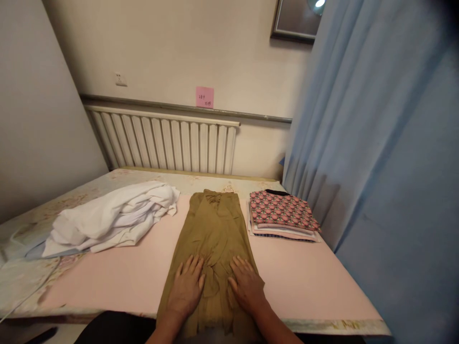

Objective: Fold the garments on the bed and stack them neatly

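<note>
Fingers [194, 263] slightly spread and palms down, both hands lie flat on the olive garment [215, 224], pinching nothing! Left hand [186, 285] on its left half, right hand [247, 285] on its right, thumbs angled in toward each other, with a strip of creased, gathered fabric showing between them. And the garment itself? Stretched lengthwise down the middle of the pink sheet [118, 282], its far end bunched into small folds, its near end reaching the front edge of the table [344, 326]. Over on the left, a crumpled heap of white cloth [111, 217], well apart from the hands. Across on the right, just beside the garment's far half, sits a neat folded stack [285, 212], pink-patterned piece on top! Behind it all, a white radiator [165, 138] and a pink note [204, 97]; a blue curtain [362, 143] hangs down the right side.
</note>
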`<state>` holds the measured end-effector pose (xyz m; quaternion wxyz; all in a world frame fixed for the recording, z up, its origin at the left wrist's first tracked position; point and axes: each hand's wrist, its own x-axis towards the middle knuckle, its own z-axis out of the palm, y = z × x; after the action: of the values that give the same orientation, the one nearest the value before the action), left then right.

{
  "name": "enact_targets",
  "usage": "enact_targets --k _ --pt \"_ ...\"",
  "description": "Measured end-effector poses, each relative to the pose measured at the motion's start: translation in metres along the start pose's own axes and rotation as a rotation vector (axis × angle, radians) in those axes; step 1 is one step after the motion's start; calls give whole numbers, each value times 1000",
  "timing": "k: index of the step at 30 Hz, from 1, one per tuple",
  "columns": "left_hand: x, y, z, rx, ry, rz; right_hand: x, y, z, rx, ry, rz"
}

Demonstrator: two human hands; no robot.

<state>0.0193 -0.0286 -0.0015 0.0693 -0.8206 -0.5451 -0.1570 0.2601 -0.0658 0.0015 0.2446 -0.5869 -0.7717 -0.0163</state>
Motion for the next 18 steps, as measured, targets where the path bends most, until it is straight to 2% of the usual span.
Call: enact_targets --k 13,16,18 --pt "5 4 -4 -37 -39 -59 2 0 0 22 8 2" --pt "13 26 -14 -81 32 -139 3 0 -2 32 -2 13" --pt "17 55 -29 -193 64 -66 3 0 -2 34 -20 12"
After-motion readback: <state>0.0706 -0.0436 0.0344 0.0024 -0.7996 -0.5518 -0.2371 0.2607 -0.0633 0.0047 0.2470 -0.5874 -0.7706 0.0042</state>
